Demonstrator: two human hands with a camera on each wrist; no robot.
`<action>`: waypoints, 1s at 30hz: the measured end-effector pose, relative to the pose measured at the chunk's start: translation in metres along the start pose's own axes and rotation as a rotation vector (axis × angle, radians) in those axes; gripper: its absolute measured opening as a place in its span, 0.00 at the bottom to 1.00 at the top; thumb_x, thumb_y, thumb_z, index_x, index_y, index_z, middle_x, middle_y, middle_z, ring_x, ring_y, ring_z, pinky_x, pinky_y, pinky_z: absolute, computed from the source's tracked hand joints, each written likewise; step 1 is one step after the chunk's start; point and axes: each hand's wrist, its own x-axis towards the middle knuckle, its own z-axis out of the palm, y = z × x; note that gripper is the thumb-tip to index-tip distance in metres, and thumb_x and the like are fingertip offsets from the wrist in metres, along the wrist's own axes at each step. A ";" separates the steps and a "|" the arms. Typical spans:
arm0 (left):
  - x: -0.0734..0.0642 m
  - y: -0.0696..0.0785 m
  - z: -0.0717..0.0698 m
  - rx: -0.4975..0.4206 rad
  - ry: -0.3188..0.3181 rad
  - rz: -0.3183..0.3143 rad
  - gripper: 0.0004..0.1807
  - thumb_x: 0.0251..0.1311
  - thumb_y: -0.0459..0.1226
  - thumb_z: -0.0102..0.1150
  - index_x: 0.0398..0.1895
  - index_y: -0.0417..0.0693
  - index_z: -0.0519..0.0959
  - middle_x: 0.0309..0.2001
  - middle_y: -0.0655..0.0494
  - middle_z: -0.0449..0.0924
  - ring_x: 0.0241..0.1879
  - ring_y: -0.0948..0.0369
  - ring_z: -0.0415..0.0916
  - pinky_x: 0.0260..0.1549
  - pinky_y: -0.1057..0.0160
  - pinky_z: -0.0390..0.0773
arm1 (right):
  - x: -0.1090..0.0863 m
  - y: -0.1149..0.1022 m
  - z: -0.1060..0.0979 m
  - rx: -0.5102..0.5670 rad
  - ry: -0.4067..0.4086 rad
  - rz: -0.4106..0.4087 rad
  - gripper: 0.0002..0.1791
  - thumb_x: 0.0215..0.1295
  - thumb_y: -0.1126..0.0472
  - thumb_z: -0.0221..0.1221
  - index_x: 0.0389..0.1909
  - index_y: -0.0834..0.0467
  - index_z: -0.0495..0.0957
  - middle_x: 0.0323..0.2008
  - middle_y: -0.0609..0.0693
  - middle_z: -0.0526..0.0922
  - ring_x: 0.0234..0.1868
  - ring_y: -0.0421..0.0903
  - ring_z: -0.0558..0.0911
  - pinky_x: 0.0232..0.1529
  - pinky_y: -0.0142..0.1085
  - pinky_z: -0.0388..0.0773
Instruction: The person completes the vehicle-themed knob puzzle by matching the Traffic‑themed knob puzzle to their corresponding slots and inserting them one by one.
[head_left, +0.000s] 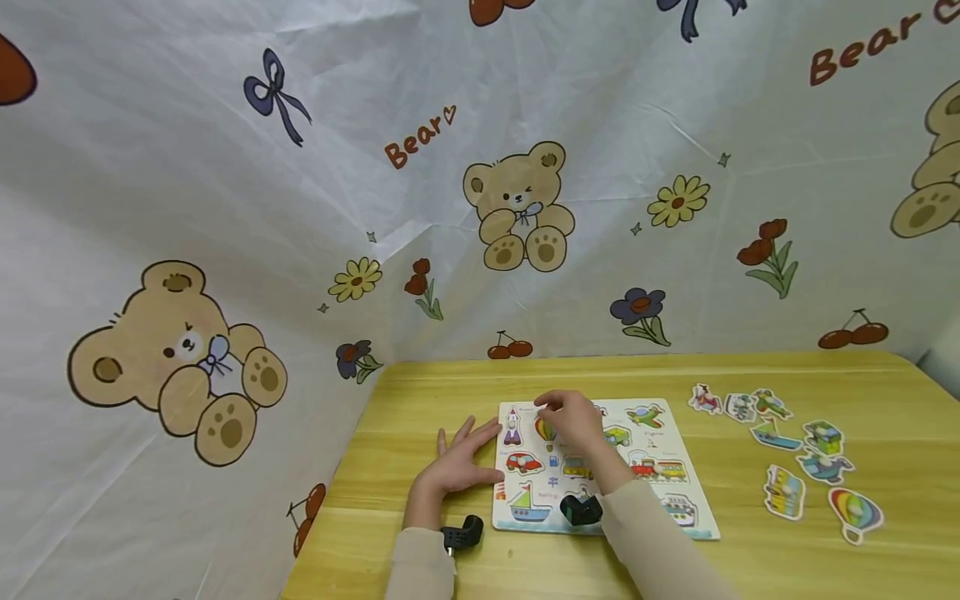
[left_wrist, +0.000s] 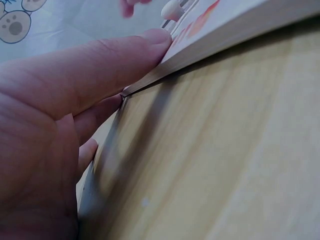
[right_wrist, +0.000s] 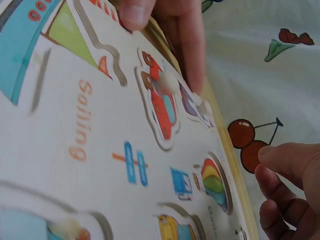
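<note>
The white puzzle board [head_left: 534,477] lies flat on the wooden table [head_left: 750,554], with its left edge against my left hand [head_left: 459,467] and its upper part below my right hand [head_left: 577,425]. My right thumb and fingers bend loosely beside the balloon picture [head_left: 545,429], with a small gap between the tips and no piece visible there. My left fingers lie spread and fairly straight, the thumb touching the board's side; that hand has hold of nothing.

Because I steady only that edge, a sideways push could make the board slide or turn. The red car [head_left: 523,463] and the rocket [head_left: 512,427] carry round knobs, so a low sweep of my fingers might knock one. The black wrist camera [head_left: 581,510] hangs over the lower part and could catch too.

Farther right, well apart from the board, lie loose pieces: the balloon piece [head_left: 855,510] by itself, others bunched closely, so lifting one could drag a neighbour. The bear-printed cloth [head_left: 420,196] rises behind everything.
</note>
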 end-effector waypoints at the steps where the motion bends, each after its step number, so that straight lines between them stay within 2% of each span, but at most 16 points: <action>1: 0.000 0.000 0.000 -0.001 -0.001 0.000 0.46 0.54 0.49 0.72 0.76 0.56 0.63 0.79 0.63 0.56 0.82 0.47 0.36 0.70 0.30 0.18 | 0.000 0.002 -0.005 0.004 0.009 0.002 0.11 0.67 0.57 0.63 0.47 0.53 0.86 0.43 0.51 0.86 0.41 0.49 0.78 0.48 0.46 0.71; 8: 0.000 -0.003 -0.002 0.003 0.007 0.001 0.46 0.53 0.49 0.72 0.76 0.57 0.63 0.79 0.63 0.56 0.82 0.47 0.36 0.70 0.30 0.18 | 0.003 0.021 -0.028 0.047 0.029 0.012 0.13 0.67 0.58 0.62 0.50 0.55 0.85 0.44 0.54 0.84 0.41 0.49 0.77 0.39 0.37 0.73; 16: 0.001 -0.003 -0.002 -0.011 0.001 0.000 0.46 0.53 0.49 0.72 0.76 0.56 0.64 0.79 0.63 0.56 0.82 0.47 0.36 0.70 0.30 0.18 | 0.003 0.038 -0.054 0.061 0.074 0.004 0.15 0.68 0.59 0.60 0.53 0.59 0.84 0.46 0.58 0.84 0.43 0.51 0.80 0.40 0.36 0.73; 22: 0.002 -0.002 0.000 -0.013 0.005 0.000 0.46 0.52 0.49 0.73 0.76 0.57 0.64 0.79 0.64 0.56 0.82 0.47 0.36 0.70 0.30 0.18 | 0.002 0.054 -0.083 0.125 0.100 0.054 0.18 0.71 0.57 0.57 0.57 0.60 0.81 0.54 0.61 0.81 0.49 0.54 0.77 0.44 0.35 0.76; 26: 0.003 -0.002 0.001 -0.017 0.007 0.003 0.47 0.52 0.50 0.73 0.76 0.58 0.64 0.79 0.64 0.56 0.82 0.48 0.36 0.70 0.30 0.17 | 0.002 0.068 -0.100 0.193 0.136 0.092 0.20 0.72 0.57 0.56 0.59 0.62 0.79 0.57 0.63 0.80 0.49 0.52 0.76 0.41 0.30 0.76; 30: 0.002 -0.003 0.001 -0.021 0.008 -0.004 0.46 0.52 0.49 0.73 0.76 0.58 0.64 0.79 0.64 0.56 0.82 0.48 0.36 0.70 0.31 0.17 | 0.003 0.081 -0.112 0.187 0.159 0.120 0.21 0.72 0.56 0.56 0.60 0.61 0.79 0.56 0.63 0.80 0.49 0.51 0.76 0.38 0.29 0.75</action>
